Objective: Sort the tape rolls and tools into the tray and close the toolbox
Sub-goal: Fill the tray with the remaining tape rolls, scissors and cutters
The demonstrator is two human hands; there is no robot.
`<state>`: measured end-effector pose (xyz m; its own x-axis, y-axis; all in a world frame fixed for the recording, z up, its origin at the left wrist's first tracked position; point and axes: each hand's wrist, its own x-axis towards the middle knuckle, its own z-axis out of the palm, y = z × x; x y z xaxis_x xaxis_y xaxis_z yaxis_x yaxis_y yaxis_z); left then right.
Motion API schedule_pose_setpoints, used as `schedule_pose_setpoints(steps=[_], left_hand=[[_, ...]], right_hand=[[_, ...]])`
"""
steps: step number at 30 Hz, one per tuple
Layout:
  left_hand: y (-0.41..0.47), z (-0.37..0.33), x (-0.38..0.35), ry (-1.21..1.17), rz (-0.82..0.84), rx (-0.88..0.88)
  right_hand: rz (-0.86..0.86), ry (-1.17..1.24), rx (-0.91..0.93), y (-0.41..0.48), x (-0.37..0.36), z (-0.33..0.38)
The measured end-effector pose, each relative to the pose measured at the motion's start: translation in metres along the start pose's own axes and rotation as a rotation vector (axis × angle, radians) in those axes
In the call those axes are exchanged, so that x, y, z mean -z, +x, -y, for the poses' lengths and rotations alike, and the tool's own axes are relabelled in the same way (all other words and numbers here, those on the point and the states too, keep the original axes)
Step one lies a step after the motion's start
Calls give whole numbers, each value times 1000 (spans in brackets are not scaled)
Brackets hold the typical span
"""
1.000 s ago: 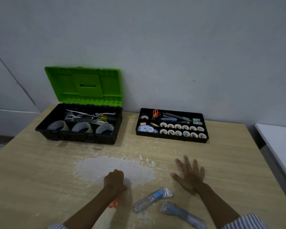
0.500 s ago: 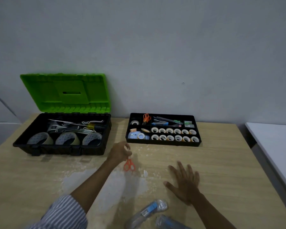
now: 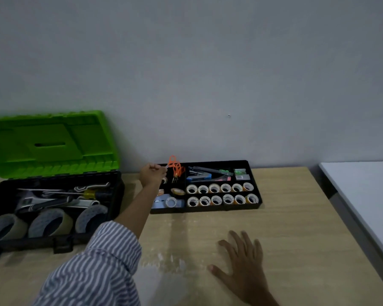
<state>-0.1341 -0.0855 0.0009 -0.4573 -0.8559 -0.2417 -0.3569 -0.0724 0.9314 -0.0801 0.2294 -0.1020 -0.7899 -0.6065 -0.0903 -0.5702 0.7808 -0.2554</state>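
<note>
Light wood-grain counter (image 3: 296,228), back edge against a grey wall. Left side: black toolbox (image 3: 53,241), its green lid (image 3: 53,140) standing open and tilted back toward the wall. Right of it, with a gap between, a black tray (image 3: 208,209), long side parallel to the wall. Nearer front, centre: whitish powdery smear (image 3: 164,263) on the surface. Right hand (image 3: 243,268) lies palm down just right of the smear, fingers spread.

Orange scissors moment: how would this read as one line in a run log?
left hand: holds orange scissors over tray | right hand: flat on table | toolbox: open
</note>
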Motion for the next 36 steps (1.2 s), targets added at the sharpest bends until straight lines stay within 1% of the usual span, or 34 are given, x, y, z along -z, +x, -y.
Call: schedule_pose_setpoints(steps=[2, 4, 7, 11, 17, 19, 21, 25, 28, 30, 32, 36], left_hand=[[8, 7, -8, 91, -13, -18], [12, 15, -15, 111, -51, -61], [13, 21, -27, 158, -20, -102], [8, 25, -38, 339, 11, -209], [3, 19, -39, 589, 31, -299], [3, 14, -41, 621, 20, -288], [4, 9, -42, 642, 31, -227], [6, 3, -45, 462, 67, -50], [6, 8, -47, 376, 62, 17], [5, 11, -48, 378, 63, 13], [6, 11, -48, 429, 86, -11], [11, 7, -42, 549, 195, -63]], right_hand=[[-16, 32, 8, 1, -1, -1], [-31, 35, 13, 2, -3, -2], [-19, 31, 9, 3, -4, -3], [-19, 14, 9, 2, -3, -3], [25, 4, -15, 3, 1, 0], [38, -6, -19, 3, 3, 0], [31, -5, -12, 6, 3, 0], [16, 16, 0, 13, 0, -4], [2, 20, 12, 14, -5, -5], [-2, 28, 14, 14, -6, -5], [-9, 31, 12, 15, -5, -6], [-11, 40, 14, 14, -6, -6]])
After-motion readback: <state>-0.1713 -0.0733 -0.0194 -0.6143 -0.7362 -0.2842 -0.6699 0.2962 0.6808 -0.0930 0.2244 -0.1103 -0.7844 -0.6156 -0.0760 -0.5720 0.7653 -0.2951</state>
